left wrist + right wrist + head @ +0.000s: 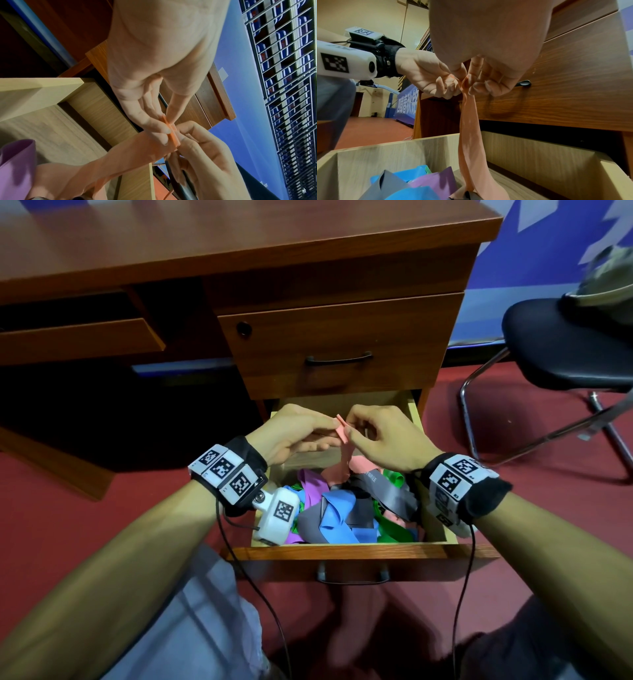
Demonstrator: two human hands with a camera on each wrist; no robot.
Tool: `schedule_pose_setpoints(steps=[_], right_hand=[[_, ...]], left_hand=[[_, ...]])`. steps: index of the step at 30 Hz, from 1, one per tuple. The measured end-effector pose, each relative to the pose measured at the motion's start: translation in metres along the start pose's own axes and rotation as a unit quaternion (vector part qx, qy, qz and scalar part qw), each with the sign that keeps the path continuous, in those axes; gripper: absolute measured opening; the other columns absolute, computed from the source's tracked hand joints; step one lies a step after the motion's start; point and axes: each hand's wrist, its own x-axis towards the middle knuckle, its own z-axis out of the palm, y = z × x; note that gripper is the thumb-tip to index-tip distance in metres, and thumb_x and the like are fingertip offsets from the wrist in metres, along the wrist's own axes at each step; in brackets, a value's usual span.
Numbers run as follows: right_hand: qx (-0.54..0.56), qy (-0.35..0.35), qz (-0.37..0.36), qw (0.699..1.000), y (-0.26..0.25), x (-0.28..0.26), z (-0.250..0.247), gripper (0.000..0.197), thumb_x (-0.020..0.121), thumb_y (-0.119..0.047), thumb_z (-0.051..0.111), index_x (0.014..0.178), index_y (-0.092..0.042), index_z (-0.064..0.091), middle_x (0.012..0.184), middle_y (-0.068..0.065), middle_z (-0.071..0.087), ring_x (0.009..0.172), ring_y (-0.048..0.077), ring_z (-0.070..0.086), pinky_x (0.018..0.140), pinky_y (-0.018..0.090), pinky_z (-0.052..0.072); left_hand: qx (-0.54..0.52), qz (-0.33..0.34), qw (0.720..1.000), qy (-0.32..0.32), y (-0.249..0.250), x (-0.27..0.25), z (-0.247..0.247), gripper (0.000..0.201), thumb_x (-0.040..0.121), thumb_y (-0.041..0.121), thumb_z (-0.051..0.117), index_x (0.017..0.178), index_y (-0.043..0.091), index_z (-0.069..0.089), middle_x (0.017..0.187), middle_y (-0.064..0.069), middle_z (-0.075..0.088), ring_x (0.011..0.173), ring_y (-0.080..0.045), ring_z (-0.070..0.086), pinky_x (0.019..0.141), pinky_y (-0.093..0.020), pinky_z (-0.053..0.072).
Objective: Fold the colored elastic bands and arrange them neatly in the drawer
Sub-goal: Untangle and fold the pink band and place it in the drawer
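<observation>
Pink band (342,433) pinched at its top end by my left hand (291,433) and right hand (383,440), over the drawer (342,551).
It hangs straight down from my fingertips; its tail lies in the band pile (342,515).

A wooden desk (239,237) stands on red carpet (428,611). Its closed upper drawer (339,337) has a dark handle (338,359) and round lock (244,329). To the right, a black chair (561,350) on chrome legs bears a camouflage bundle (609,282).
</observation>
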Motion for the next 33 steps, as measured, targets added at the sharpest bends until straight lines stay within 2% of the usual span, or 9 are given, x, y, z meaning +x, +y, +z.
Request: schedule_pose_setpoints(steps=[5, 8, 16, 21, 26, 33], right_hand=[[-0.008, -0.007, -0.002, 1.000, 0.0030, 0.0004, -0.0015, 0.010, 0.095, -0.031, 0.055, 0.086, -0.026, 0.056, 0.067, -0.012, 0.053, 0.064, 0.008, 0.051, 0.059, 0.034, 0.044], [-0.011, -0.012, -0.007, 1.000, 0.0032, -0.0007, -0.0019, 0.011, 0.095, -0.033, 0.053, 0.087, -0.026, 0.055, 0.067, -0.012, 0.052, 0.063, 0.008, 0.051, 0.058, 0.033, 0.043], [-0.042, -0.031, -0.010, 0.999, -0.0007, -0.0017, -0.0020, 0.015, 0.097, -0.040, 0.047, 0.089, -0.028, 0.052, 0.073, -0.008, 0.056, 0.065, 0.011, 0.052, 0.059, 0.040, 0.047], [-0.034, -0.026, -0.018, 0.999, -0.0014, -0.0017, -0.0026, 0.013, 0.098, -0.036, 0.050, 0.088, -0.027, 0.052, 0.073, -0.008, 0.055, 0.065, 0.008, 0.049, 0.059, 0.039, 0.046], [-0.033, -0.026, -0.022, 0.999, -0.0037, -0.0016, -0.0043, 0.015, 0.098, -0.036, 0.049, 0.089, -0.024, 0.054, 0.073, -0.008, 0.054, 0.065, 0.010, 0.048, 0.060, 0.039, 0.046], [-0.053, -0.050, -0.041, 0.996, -0.0034, -0.0038, -0.0033, 0.021, 0.097, -0.043, 0.052, 0.090, -0.024, 0.048, 0.075, -0.006, 0.055, 0.067, 0.014, 0.051, 0.060, 0.037, 0.046]], left_hand=[[-0.003, 0.006, 1.000, -0.004, 0.0023, -0.0030, 0.0000, 0.016, 0.091, 0.004, 0.073, 0.103, -0.006, 0.075, 0.094, -0.022, 0.077, 0.082, -0.020, 0.077, 0.065, -0.020, 0.060], [0.002, 0.012, 1.000, -0.002, 0.0023, -0.0043, -0.0009, 0.015, 0.091, 0.002, 0.072, 0.103, -0.006, 0.075, 0.092, -0.022, 0.077, 0.081, -0.020, 0.078, 0.069, -0.020, 0.060], [0.018, 0.017, 1.000, 0.004, 0.0001, -0.0039, -0.0010, 0.016, 0.088, 0.000, 0.074, 0.102, -0.007, 0.076, 0.092, -0.023, 0.077, 0.078, -0.020, 0.078, 0.064, -0.018, 0.061], [0.024, 0.014, 1.000, 0.005, -0.0015, -0.0038, -0.0003, 0.012, 0.088, 0.000, 0.075, 0.099, -0.005, 0.077, 0.089, -0.020, 0.078, 0.073, -0.016, 0.077, 0.059, -0.017, 0.059], [0.027, 0.014, 1.000, 0.007, -0.0012, -0.0021, -0.0009, 0.010, 0.088, 0.004, 0.075, 0.097, -0.001, 0.079, 0.091, -0.017, 0.079, 0.078, -0.016, 0.075, 0.069, -0.019, 0.059], [0.013, 0.003, 1.000, 0.018, 0.0008, -0.0035, -0.0013, 0.010, 0.090, 0.002, 0.073, 0.097, -0.004, 0.076, 0.088, -0.019, 0.078, 0.069, -0.013, 0.075, 0.058, -0.016, 0.057]])
